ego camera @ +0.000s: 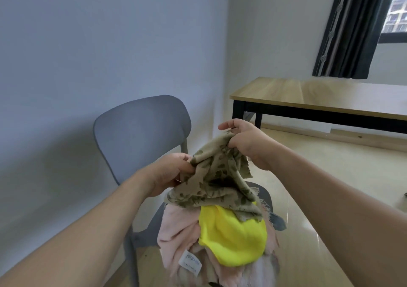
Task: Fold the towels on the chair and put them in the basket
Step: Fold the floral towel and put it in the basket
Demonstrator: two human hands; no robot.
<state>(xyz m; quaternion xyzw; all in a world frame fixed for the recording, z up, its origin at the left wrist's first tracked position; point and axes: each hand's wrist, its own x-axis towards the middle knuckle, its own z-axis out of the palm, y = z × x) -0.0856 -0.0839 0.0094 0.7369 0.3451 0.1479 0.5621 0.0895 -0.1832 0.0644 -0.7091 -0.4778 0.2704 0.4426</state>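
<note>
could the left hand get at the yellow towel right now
Probably not yet: the left hand grips the olive leaf-print towel, as does the right hand, and that towel drapes over the yellow towel's top. Its lower part lies uncovered.

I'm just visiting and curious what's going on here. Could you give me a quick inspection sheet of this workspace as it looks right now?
Surface: grey plastic chair, its seat piled with cloths.
Job's things: olive leaf-patterned towel lifted above the pile; bright yellow towel and pale pink towel with a white label lie in the pile. No basket in view.
Clutter: nothing seen.
Hands: left hand pinches the olive towel's left edge; right hand grips its top edge, higher up.
Cables: nothing seen.
Surroundings: wooden table with black frame, dark curtain beside a window, pale wall, glossy floor.
</note>
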